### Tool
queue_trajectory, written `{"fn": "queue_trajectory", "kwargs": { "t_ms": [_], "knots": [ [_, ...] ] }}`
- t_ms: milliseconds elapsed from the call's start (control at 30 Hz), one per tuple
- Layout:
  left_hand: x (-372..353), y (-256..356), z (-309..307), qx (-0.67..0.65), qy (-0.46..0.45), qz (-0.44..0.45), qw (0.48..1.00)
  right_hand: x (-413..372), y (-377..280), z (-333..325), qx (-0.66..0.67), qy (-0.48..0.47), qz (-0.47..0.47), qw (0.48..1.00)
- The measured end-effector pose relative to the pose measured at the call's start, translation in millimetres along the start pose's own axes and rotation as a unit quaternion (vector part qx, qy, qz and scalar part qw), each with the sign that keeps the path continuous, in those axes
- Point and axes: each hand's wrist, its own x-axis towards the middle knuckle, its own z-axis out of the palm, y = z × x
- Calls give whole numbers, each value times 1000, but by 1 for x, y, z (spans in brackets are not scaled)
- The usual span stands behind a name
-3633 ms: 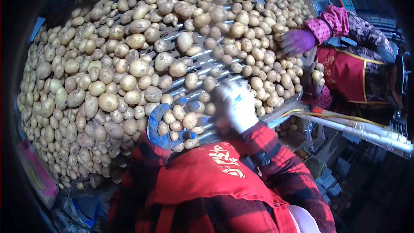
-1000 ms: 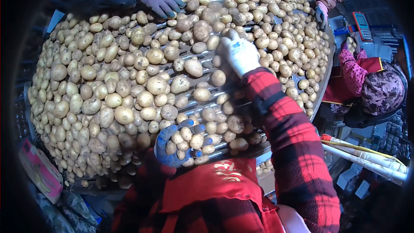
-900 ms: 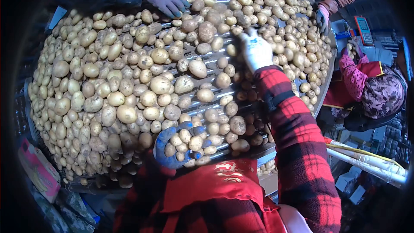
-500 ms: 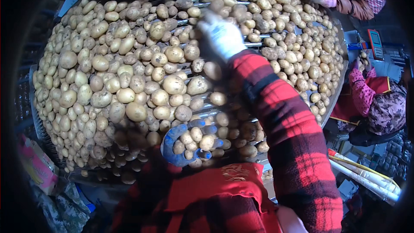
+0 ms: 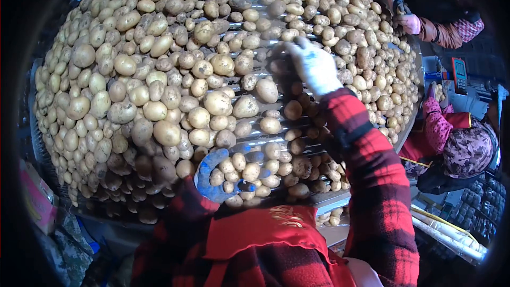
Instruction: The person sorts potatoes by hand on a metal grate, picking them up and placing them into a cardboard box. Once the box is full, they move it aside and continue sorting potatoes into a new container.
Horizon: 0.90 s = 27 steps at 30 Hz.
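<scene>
My left hand (image 5: 212,176), in a blue glove, cups several small potatoes (image 5: 237,169) close to my red apron. Its fingers curl around them from below. Farther out, my right hand (image 5: 314,66), in a white glove, is over the metal slats (image 5: 265,141) among loose potatoes. Its fingers point left and down, partly smeared and hidden. A dark, blurred potato (image 5: 279,66) lies by the fingertips; I cannot make out whether they touch it. A larger pale potato (image 5: 266,90) rests on the slats between my hands.
A thick spread of potatoes (image 5: 125,65) covers the left side, with more potatoes (image 5: 380,82) at right. Another person's gloved hands (image 5: 406,20) work at the far right edge. A person in a camouflage cap (image 5: 470,149) is at right, near white tubes (image 5: 449,234).
My right hand has moved right and slightly nearer me, leaving more slats showing. My left hand stays low, still cupping small potatoes. The other person's hands at the top centre have left the view.
</scene>
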Motion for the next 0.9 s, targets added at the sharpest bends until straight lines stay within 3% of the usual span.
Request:
{"fn": "queue_trajectory", "kwargs": {
  "t_ms": [33, 67, 100, 133, 167, 267, 300, 400, 433, 467, 533, 567, 633, 667, 767, 800, 867, 900],
  "knots": [
    [-2, -2, -26, -6, -20, -13, 1000, 10, -12, 1, -38, -34, -28, 998],
    [-1, 0, -14, -23, -11, -37, 999, 18, -24, 2, -75, -70, -55, 993],
    [0, 2, -3, -40, 0, -61, 997, 29, -26, 18, -85, -67, -40, 993],
    [1, 4, 8, -57, 11, -85, 995, 42, -33, 29, -19, -99, 73, 992],
    [13, 15, 37, -107, -11, -121, 987, 38, -30, 36, -21, -73, 56, 996],
    [25, 15, 45, -78, -78, -100, 989, 0, -27, 24, -60, -36, -30, 997],
    [29, 1, 6, -54, -146, -30, 987, -20, -28, 21, -68, -37, -15, 997],
    [12, 1, -4, -58, -65, -48, 995, -55, -32, -6, -62, -105, -37, 992],
    [10, 1, -2, -61, -49, -51, 996, -53, -38, -20, -92, -180, -17, 979],
    [9, 1, -2, -60, -41, -50, 996, -46, -36, -28, -36, -186, -28, 982],
    [8, 1, -3, -61, -34, -52, 996, -25, -44, -29, 50, -6, -78, 996],
    [10, 2, -3, -61, -34, -52, 996, -1, -48, -22, 72, 36, -94, 992],
    [13, 3, -1, -67, -29, -57, 996, 43, -59, 9, 18, 24, -47, 998],
    [14, 4, 3, -72, -28, -58, 995, 58, -66, 25, 5, -28, -3, 1000],
    [9, 4, 9, -126, -7, -55, 991, 35, -88, 56, 123, 37, 6, 992],
    [5, 0, 20, -174, 23, -27, 984, 25, -87, 43, 181, -76, 16, 980],
    [8, 6, 27, -81, -5, -14, 997, -2, -85, 12, 143, -139, -11, 980],
    [7, 1, -17, -62, -42, -8, 997, 3, -73, 10, 128, -172, -25, 976]
  ]
}}
